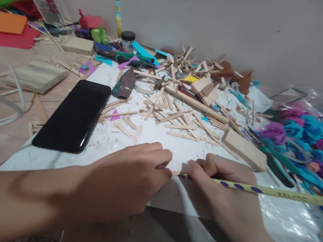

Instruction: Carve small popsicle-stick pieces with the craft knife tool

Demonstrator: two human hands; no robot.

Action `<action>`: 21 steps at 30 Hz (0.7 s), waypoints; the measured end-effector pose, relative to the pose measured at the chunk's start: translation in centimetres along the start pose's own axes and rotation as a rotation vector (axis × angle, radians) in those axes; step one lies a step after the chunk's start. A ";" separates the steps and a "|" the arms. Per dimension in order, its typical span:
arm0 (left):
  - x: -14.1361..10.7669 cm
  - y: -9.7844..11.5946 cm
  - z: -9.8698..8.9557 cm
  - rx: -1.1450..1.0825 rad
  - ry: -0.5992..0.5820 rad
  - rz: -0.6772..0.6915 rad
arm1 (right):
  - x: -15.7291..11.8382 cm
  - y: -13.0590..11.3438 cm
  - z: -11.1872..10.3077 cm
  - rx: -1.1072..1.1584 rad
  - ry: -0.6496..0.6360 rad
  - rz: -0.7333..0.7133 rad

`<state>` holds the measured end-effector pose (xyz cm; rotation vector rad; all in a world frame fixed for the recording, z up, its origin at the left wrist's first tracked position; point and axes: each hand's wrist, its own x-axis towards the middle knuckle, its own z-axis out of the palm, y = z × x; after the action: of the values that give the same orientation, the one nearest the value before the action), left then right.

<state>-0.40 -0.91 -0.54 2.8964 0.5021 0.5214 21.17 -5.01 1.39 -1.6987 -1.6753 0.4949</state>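
Note:
My right hand (pixel 228 194) is closed around a yellow pencil (pixel 271 192) with purple dots, whose long end sticks out to the right. The pencil's front end points left at the fingertips of my left hand (pixel 136 175). That hand is curled shut, thumb against the fingers; a small pale wooden bit (pixel 175 173) shows between the two hands, and I cannot make out what the left fingers hold. Both hands are low over the near edge of a white sheet (pixel 181 151). Just beyond my right hand lies a wooden block (pixel 244 149).
A black phone (pixel 73 115) lies to the left. Ahead are many loose popsicle sticks (pixel 180 126), a tape roll (pixel 146 85), green-handled pliers (pixel 134 60) and a small jar (pixel 127 41). Crepe-paper flowers (pixel 293 128) crowd the right side. A white cable (pixel 20 89) loops at far left.

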 end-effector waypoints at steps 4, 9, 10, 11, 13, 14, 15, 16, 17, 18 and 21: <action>0.0 0.0 0.0 -0.018 -0.020 -0.017 | 0.0 0.1 0.0 -0.005 -0.003 -0.004; 0.0 0.1 0.0 -0.008 -0.010 -0.009 | 0.0 0.0 -0.2 -0.013 -0.011 -0.017; 0.0 0.1 0.0 -0.012 -0.006 -0.011 | 0.1 0.0 -0.2 -0.009 -0.014 -0.015; 0.1 0.1 0.0 -0.024 -0.001 -0.023 | 0.1 0.0 -0.1 -0.005 -0.015 -0.011; 0.1 0.1 0.1 -0.048 0.007 -0.048 | 0.1 0.0 -0.1 -0.001 -0.012 -0.007; 0.1 0.0 0.1 -0.058 0.007 -0.056 | 0.1 0.0 -0.1 -0.004 -0.014 -0.009; 0.1 0.0 0.1 -0.066 0.003 -0.062 | 0.1 0.0 0.0 -0.010 -0.022 -0.013; 0.1 0.0 0.2 -0.070 0.001 -0.066 | 0.1 0.0 0.0 -0.014 -0.028 -0.018; 0.0 -0.1 0.1 -0.073 0.004 -0.067 | 0.0 0.0 0.0 -0.014 -0.031 -0.018; 0.0 -0.1 0.1 -0.074 0.012 -0.063 | 0.0 0.0 0.0 -0.012 -0.028 -0.014; 0.0 -0.1 0.0 -0.058 0.044 -0.049 | 0.0 0.0 0.0 -0.003 -0.012 0.004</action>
<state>-0.38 -0.84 -0.57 2.8156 0.5525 0.5839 21.15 -5.00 1.35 -1.7053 -1.6821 0.5060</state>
